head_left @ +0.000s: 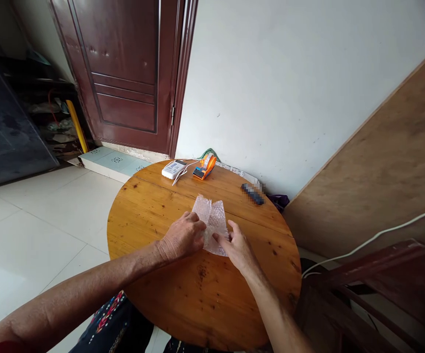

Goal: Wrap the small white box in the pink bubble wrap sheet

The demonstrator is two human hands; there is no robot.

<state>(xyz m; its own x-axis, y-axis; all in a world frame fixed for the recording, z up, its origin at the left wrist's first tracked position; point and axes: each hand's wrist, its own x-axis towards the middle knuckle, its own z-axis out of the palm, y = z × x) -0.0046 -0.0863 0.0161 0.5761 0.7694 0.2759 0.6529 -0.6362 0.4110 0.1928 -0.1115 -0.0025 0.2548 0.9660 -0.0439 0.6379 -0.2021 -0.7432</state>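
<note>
Plastic bubble wrap (218,216), pinched in the left hand (186,234), right hand (237,246) loosely open against it, appears mid-fold, likely needing steadying next.

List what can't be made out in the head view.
All in the head view:
Left hand: fingertips, hidden by its own curled fingers.
Bubble wrap: its underside and any contents, covered by its folds and the hands.
White box: its print, too small to read.
Dark object: surface details, masked by pixelation.
Door: its top, cut off by the upper edge.
</note>
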